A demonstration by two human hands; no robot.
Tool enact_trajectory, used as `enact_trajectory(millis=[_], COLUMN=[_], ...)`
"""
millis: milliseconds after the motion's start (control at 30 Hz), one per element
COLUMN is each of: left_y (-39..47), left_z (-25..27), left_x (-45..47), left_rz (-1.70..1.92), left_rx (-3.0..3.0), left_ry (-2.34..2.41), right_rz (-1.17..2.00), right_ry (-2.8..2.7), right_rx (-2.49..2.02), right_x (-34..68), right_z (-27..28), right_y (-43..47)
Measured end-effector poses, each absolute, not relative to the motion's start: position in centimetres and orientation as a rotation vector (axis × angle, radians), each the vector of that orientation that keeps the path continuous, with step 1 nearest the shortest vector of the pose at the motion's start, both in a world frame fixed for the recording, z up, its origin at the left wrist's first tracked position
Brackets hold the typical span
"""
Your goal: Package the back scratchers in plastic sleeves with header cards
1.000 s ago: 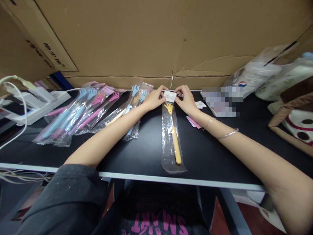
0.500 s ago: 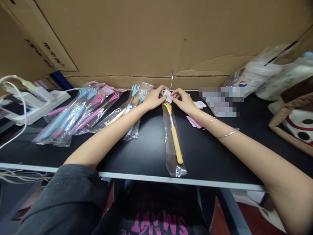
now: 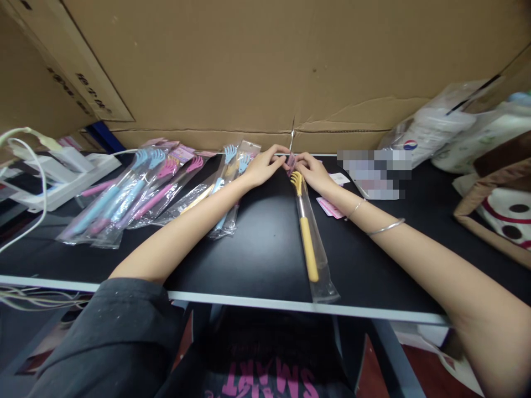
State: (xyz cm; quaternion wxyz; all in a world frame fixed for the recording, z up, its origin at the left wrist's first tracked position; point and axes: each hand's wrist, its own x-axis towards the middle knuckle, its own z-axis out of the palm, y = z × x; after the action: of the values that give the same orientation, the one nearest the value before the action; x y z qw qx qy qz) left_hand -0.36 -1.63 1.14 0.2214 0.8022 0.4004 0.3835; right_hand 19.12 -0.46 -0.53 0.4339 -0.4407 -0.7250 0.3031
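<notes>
A yellow back scratcher (image 3: 307,246) in a clear plastic sleeve (image 3: 321,260) lies lengthwise on the black desk, its clawed end pointing away from me. At the sleeve's top is a small pink card (image 3: 291,161), partly hidden by fingers. My left hand (image 3: 267,165) pinches the card's left side between thumb and fingers. On the other side, my right hand (image 3: 313,170) is closed on the card and the sleeve's top edge. Beside my right wrist lie pink cards (image 3: 329,207) and a white label piece (image 3: 339,178).
Several bagged back scratchers (image 3: 136,188), blue, pink and yellow, lie at the left. A power strip (image 3: 97,168) with cables stands beyond them. At the right are a bagged cup (image 3: 435,130) and a brown-handled bag (image 3: 468,213). A cardboard wall (image 3: 249,72) closes the back.
The sleeve and yellow back scratcher have swung slightly right. The card between my hands has turned from its white face to its pink one.
</notes>
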Motion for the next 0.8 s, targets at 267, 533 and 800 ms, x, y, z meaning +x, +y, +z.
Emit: enact_trajectory(millis=[267,533,800], left_y=[-1.24,-1.16,-1.06], left_z=[0.87,0.57,0.58], left_x=[-0.32,-0.47,-0.53], left_rz=[0.977,0.929,0.979], left_rx=[2.351,2.414,2.405], left_ry=[1.119,1.216,1.263], right_rz=[0.748,0.777,0.728], right_ry=[-1.771,-1.743,-1.805], right_rx=[-1.070,-1.127,-1.088], right_x=[19.57,19.42,19.42], right_z=[-0.80,-0.81,-0.77], right_y=[0.39,0.17,0.19])
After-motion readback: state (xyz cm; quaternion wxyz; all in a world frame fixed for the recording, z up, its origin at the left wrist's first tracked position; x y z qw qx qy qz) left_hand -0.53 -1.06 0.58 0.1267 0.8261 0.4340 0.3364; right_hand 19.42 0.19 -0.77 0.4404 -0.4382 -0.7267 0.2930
